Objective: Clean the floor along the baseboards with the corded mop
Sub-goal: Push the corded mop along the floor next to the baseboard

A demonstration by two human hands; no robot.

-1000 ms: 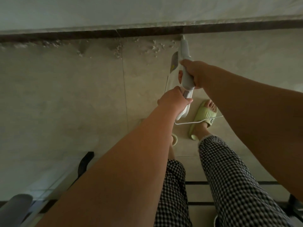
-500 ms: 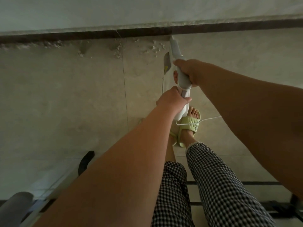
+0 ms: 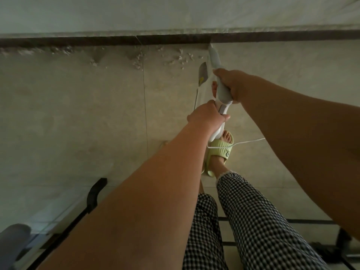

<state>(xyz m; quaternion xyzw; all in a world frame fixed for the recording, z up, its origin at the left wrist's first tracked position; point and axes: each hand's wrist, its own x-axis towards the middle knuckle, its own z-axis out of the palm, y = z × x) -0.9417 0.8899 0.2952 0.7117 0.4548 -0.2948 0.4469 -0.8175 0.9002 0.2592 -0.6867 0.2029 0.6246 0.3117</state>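
A beige tiled floor [image 3: 78, 117] meets a dark brown baseboard [image 3: 97, 40], crumbly debris [image 3: 136, 59] beside it. Both hands grip the slim white-and-grey corded mop handle [image 3: 215, 59], right hand [image 3: 230, 84] above left hand [image 3: 206, 116]; its thin white cord [image 3: 247, 142] trails rightward over a pale green slipper [image 3: 220, 151].

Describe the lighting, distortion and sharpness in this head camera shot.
Head view: dim, flat, greenish light; wide-angle lens bows the dark brown baseboard strip and stretches the forearms; the white-and-grey mop handle and checkered trousers look sharp.
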